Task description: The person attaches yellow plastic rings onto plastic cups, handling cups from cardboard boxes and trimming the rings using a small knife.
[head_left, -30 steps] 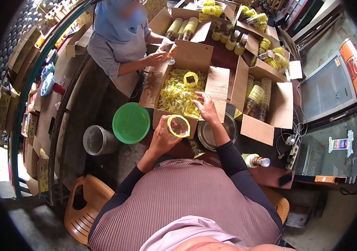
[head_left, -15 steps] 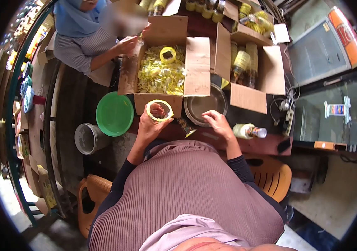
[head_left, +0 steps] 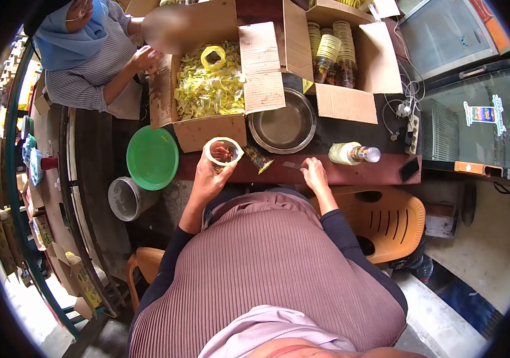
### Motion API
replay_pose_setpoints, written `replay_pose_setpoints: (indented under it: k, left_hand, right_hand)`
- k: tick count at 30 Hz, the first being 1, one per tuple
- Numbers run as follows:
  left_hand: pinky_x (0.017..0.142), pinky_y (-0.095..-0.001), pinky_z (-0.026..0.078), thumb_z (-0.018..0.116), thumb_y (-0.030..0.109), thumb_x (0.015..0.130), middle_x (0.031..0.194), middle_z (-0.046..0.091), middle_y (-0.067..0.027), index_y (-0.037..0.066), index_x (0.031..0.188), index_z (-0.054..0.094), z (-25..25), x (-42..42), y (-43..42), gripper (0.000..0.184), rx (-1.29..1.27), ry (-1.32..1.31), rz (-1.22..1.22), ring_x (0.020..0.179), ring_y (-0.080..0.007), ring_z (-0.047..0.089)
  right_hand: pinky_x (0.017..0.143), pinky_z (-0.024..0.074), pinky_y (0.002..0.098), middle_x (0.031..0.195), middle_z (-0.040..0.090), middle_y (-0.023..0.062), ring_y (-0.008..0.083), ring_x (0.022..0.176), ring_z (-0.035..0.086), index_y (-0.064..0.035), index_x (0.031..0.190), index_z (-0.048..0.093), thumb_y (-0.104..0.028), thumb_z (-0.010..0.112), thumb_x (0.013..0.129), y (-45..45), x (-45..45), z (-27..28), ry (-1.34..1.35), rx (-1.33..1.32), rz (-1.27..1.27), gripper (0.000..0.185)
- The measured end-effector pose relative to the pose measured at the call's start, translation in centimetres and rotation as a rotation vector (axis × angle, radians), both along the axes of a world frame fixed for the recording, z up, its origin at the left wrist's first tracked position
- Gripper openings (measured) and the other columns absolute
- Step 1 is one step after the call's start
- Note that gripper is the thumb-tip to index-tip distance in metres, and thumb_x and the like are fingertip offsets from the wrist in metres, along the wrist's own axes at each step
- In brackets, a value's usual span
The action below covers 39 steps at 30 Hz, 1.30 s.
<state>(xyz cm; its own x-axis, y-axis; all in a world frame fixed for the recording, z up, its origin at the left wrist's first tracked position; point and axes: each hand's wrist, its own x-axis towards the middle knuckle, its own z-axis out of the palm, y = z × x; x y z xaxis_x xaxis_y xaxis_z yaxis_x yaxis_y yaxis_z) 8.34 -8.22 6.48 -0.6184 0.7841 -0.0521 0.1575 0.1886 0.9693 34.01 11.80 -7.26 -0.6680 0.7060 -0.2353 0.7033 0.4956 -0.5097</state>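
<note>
My left hand (head_left: pixel 209 179) is wrapped round a ring-like thing with a pale yellow rim (head_left: pixel 235 147); reddish fingers show through its middle. My right hand (head_left: pixel 315 175) is closed in a pinch at the front edge of the table, at the end of a thin, flat grey strip (head_left: pixel 292 165). Between the two hands lies a small dark printed packet (head_left: pixel 259 160) with yellow edges. To the right of my right hand, a pale yellow-wrapped stack with a clear end (head_left: pixel 354 153) lies on its side.
A cardboard box (head_left: pixel 208 133) holds many yellow pieces and a yellow ring (head_left: pixel 213 58). Beside it are a round metal tray (head_left: pixel 283 122) and another box (head_left: pixel 347 104) with wrapped stacks. A green basin (head_left: pixel 152 158), a grey bucket (head_left: pixel 125 198), a phone (head_left: pixel 409 169) and a co-worker (head_left: pixel 97 71) are nearby.
My right hand has moved down from beside the metal tray to the table's front edge and closed on the grey strip. My left hand keeps its hold. The camera view has shifted.
</note>
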Motion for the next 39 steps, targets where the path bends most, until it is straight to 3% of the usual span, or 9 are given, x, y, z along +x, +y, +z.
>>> replay_pose_setpoints:
  k: [8,15,21,23,25,27,29,35,39]
  left_hand:
    - [0.084,-0.0286,0.049,0.075,0.007,0.077,0.102,0.059,-0.0072,0.0,0.122,0.048,-0.1,1.0,-0.5,0.053,-0.069,-0.031,-0.095,0.095,-0.0138,0.058]
    - [0.084,-0.0309,0.05,0.081,0.008,0.069,0.1,0.061,-0.0081,0.0,0.114,0.053,1.1,1.8,0.5,0.054,-0.046,0.141,-0.124,0.095,-0.0185,0.062]
    - [0.083,-0.0311,0.05,0.083,0.007,0.065,0.1,0.06,-0.0087,0.0,0.109,0.054,1.4,2.1,1.0,0.053,-0.01,0.228,-0.108,0.094,-0.02,0.062]
    - [0.083,-0.0308,0.05,0.083,0.007,0.064,0.1,0.06,-0.0089,0.001,0.107,0.054,1.4,2.1,1.0,0.052,-0.008,0.288,-0.1,0.094,-0.0207,0.063]
    - [0.082,-0.0309,0.05,0.083,0.007,0.064,0.1,0.06,-0.0092,0.001,0.107,0.054,1.6,2.2,1.2,0.052,-0.002,0.326,-0.091,0.095,-0.0211,0.063]
    - [0.083,-0.0308,0.05,0.084,0.008,0.065,0.101,0.06,-0.0088,0.001,0.108,0.054,1.7,2.3,1.3,0.052,0.017,0.299,-0.089,0.095,-0.0199,0.063]
    - [0.084,-0.0306,0.05,0.084,0.01,0.066,0.102,0.06,-0.0083,0.001,0.11,0.054,1.5,2.5,1.5,0.053,0.017,0.164,-0.109,0.096,-0.0187,0.062]
    - [0.087,-0.0334,0.052,0.083,0.012,0.071,0.103,0.059,-0.0099,0.001,0.122,0.044,0.7,2.6,2.2,0.066,0.051,0.045,-0.1,0.098,-0.0185,0.061]
    - [0.087,-0.0332,0.052,0.08,0.008,0.074,0.104,0.058,-0.0104,0.002,0.128,0.035,0.7,2.4,2.7,0.071,0.118,-0.091,-0.025,0.099,-0.0183,0.061]
  right_hand:
    - [0.082,0.0474,0.0447,0.095,0.056,0.0168,0.0354,0.096,0.055,-0.0014,0.089,0.06,-0.006,0.067,0.072,0.0,0.2,-2.9,-0.054,0.209,0.08,0.018]
    - [0.085,0.0458,0.044,0.1,0.058,0.0175,0.034,0.101,0.054,-0.0019,0.089,0.063,-0.009,0.068,0.07,0.4,0.5,-5.3,-0.165,0.254,0.143,0.02]
    - [0.089,0.045,0.0444,0.111,0.059,0.0215,0.0353,0.105,0.054,-0.0009,0.093,0.062,-0.008,0.053,0.081,0.5,0.6,-6.6,-0.151,0.325,0.13,0.017]
    - [0.09,0.0449,0.0445,0.114,0.058,0.0215,0.0358,0.106,0.055,-0.0008,0.097,0.062,-0.01,0.051,0.083,0.9,0.3,-6.6,-0.225,0.206,0.134,0.02]
    - [0.09,0.045,0.0449,0.11,0.06,0.0203,0.0352,0.105,0.056,-0.0011,0.099,0.061,-0.01,0.051,0.083,0.8,0.2,-6.3,-0.222,0.289,0.157,0.021]
    - [0.089,0.0452,0.0446,0.103,0.062,0.0188,0.0342,0.104,0.056,-0.0016,0.099,0.061,-0.01,0.051,0.083,0.9,0.0,-6.1,-0.299,0.173,0.154,0.021]
    - [0.085,0.0458,0.0446,0.096,0.064,0.0166,0.0334,0.098,0.058,-0.0027,0.098,0.06,-0.01,0.052,0.083,0.8,0.2,-6.0,-0.258,0.214,0.207,0.019]
    - [0.08,0.047,0.0436,0.088,0.06,0.0126,0.0316,0.093,0.058,-0.0075,0.088,0.06,-0.01,0.063,0.078,0.4,1.3,-0.4,0.03,0.078,0.312,0.01]
    - [0.08,0.0482,0.041,0.086,0.057,0.0105,0.0295,0.091,0.058,-0.0071,0.085,0.061,-0.009,0.067,0.077,0.6,-0.5,5.2,0.169,-0.035,0.211,0.011]
